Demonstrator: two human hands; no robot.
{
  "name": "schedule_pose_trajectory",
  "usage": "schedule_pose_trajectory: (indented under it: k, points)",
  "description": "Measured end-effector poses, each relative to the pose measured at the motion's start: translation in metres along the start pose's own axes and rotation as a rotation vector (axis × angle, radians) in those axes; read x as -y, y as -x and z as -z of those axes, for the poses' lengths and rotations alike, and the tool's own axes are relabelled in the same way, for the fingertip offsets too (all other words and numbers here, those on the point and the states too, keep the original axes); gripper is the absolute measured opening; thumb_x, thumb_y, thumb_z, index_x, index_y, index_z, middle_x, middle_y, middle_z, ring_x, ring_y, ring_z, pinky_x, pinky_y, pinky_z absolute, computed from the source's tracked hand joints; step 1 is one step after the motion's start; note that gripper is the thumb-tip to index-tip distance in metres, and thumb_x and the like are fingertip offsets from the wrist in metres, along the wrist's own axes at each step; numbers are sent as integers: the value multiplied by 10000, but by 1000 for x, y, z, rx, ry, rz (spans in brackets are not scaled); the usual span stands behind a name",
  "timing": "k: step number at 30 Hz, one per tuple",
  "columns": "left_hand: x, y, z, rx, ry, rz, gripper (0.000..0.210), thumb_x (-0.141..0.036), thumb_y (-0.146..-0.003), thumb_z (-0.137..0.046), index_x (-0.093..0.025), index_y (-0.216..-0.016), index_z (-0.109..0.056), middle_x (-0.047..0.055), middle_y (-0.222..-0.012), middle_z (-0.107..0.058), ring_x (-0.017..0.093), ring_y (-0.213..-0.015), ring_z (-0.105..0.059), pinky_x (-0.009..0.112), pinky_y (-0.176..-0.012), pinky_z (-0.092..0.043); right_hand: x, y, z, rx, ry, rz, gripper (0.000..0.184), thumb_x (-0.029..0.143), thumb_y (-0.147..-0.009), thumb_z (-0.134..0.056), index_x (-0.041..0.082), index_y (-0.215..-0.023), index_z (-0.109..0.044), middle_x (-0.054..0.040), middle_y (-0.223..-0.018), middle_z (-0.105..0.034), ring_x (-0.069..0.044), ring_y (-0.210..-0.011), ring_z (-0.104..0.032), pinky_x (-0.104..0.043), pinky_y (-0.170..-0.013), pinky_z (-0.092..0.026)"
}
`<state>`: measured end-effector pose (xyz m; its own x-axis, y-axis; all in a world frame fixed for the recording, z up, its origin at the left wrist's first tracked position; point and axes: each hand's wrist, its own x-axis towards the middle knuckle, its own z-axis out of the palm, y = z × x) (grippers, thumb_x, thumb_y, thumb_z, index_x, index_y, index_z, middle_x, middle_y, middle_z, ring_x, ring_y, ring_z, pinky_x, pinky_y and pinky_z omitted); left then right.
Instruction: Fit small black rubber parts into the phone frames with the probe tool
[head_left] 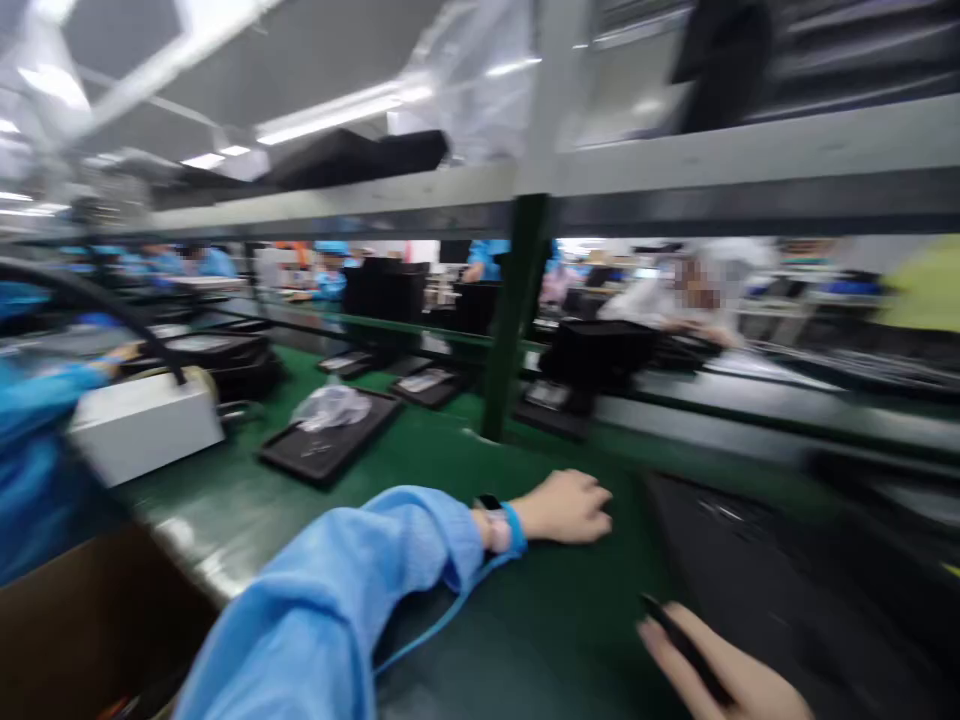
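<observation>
My left hand [566,508] rests on the green table [450,455] with its fingers curled in. Whatever those fingers hold, if anything, is hidden. A blue wrist strap [514,530] with a cord circles the wrist, beside a watch [491,515] and below a blue sleeve [322,590]. At the lower right, my right hand [739,670] is closed on slim black tweezers [686,645], whose tip points up and left. Just beyond it lies a large black tray [757,570] with small shiny pieces near its far edge. Motion blur hides their detail.
A green post [514,330] rises from the table to a shelf beam [712,150]. Left stand a white box [146,420] and a black tray [330,445] with a clear plastic bag [330,405]. A co-worker's blue sleeve [45,410] reaches in at the left.
</observation>
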<state>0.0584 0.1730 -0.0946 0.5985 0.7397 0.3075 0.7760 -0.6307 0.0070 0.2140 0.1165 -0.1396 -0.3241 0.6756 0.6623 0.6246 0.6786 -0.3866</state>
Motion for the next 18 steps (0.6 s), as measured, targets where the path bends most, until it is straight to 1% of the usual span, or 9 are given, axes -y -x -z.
schedule_pose_trajectory:
  k: [2,4,6,8,10,12,15,16,18]
  points:
    - [8,16,6,-31,65,-93,357,-318,-915,-381,-185,-1195,-559,132,-1195,-583,254,-1102,-545,398,-933,-457,25,35,7,27,56,-106,207,379,-894,-501,238,-789,-610,-18,-705,-606,-133,-628,-586,-225,-551,-448]
    - [22,27,8,-53,122,-170,382,-308,-925,-342,-175,-1238,-515,122,-1247,-553,253,-1163,-503,406,-988,-427,52,44,-4,151,-12,-152,263,383,-900,-472,194,-765,-596,-15,-646,-588,-122,-559,-551,-221,-535,-427]
    - [41,38,9,-66,162,-217,396,-304,-928,-318,-169,-1256,-492,121,-1270,-538,256,-1199,-477,432,-1018,-407,70,34,-21,231,-47,-154,250,387,-881,-497,174,-786,-585,-9,-651,-586,-109,-555,-541,-207,-548,-408]
    - [61,50,9,-73,188,-237,406,-302,-923,-311,-170,-1266,-482,118,-1283,-530,260,-1211,-471,458,-1030,-400,80,17,-34,305,-47,-100,229,388,-850,-535,169,-803,-580,0,-657,-591,-103,-566,-549,-196,-545,-386]
    - [78,68,7,-77,204,-248,422,-300,-913,-319,-185,-1295,-456,103,-1309,-515,258,-1239,-451,468,-1046,-388,89,4,-42,378,-17,-37,214,394,-828,-549,182,-819,-578,7,-671,-605,-116,-598,-574,-198,-526,-361]
    - [93,89,1,-91,216,-262,455,-297,-902,-334,-202,-1341,-412,92,-1354,-480,263,-1263,-431,469,-1052,-387,98,-5,-48,458,39,-10,227,426,-825,-534,206,-860,-579,8,-701,-627,-143,-640,-601,-208,-497,-335]
    - [120,114,-17,-108,185,-310,501,-343,-874,-392,-287,-1372,-377,31,-1393,-455,259,-1263,-442,428,-1019,-440,106,-19,-59,587,92,-32,313,508,-834,-491,243,-980,-571,4,-790,-664,-169,-700,-630,-212,-483,-336]
    - [132,117,-26,-99,180,-340,519,-352,-859,-413,-306,-1374,-375,18,-1396,-455,262,-1262,-446,422,-1007,-454,107,-27,-63,627,87,-37,335,521,-841,-475,254,-1023,-563,4,-831,-673,-165,-717,-635,-208,-491,-351]
    - [156,114,-44,-127,179,-398,541,-365,-825,-438,-343,-1363,-392,-7,-1369,-490,271,-1233,-481,420,-976,-484,106,-44,-70,701,51,-26,325,495,-865,-451,269,-1076,-551,12,-915,-680,-140,-747,-640,-194,-520,-385]
